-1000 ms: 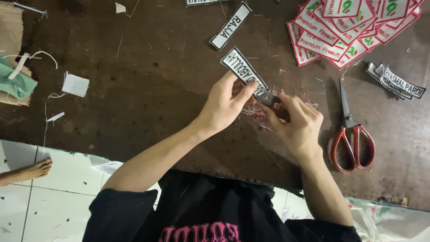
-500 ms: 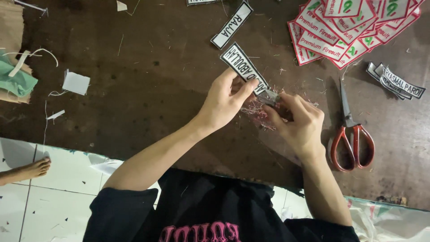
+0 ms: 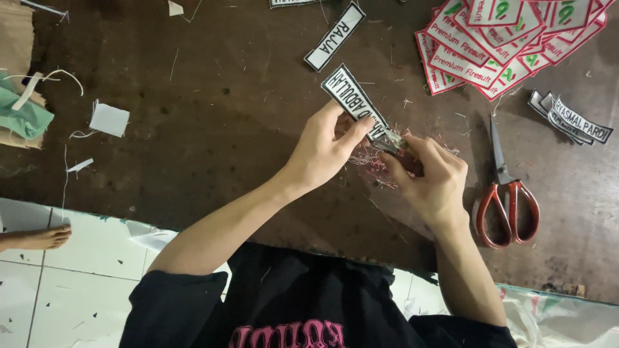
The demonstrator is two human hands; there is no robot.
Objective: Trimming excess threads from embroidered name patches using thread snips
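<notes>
both hands: left (image 3: 319,151) & right (image 3: 432,177) pinched, fingertips close together

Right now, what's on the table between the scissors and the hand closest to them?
Nothing: in the head view, only bare brown table lies between the right hand and the red-handled scissors.

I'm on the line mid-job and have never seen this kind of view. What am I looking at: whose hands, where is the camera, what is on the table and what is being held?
There is no machine here: the camera sits on a person's head and looks down at their own two bare hands over a dark brown table. The left hand pinches a long black-and-white embroidered name patch. The right hand holds a small metal tool at the patch's near end; what kind of tool is hard to tell. Loose thread trimmings lie under the hands. To the right lie red-handled scissors, above them a pile of red-and-white patches, and a small stack of name patches at the far right. Another name patch lies further up.
</notes>
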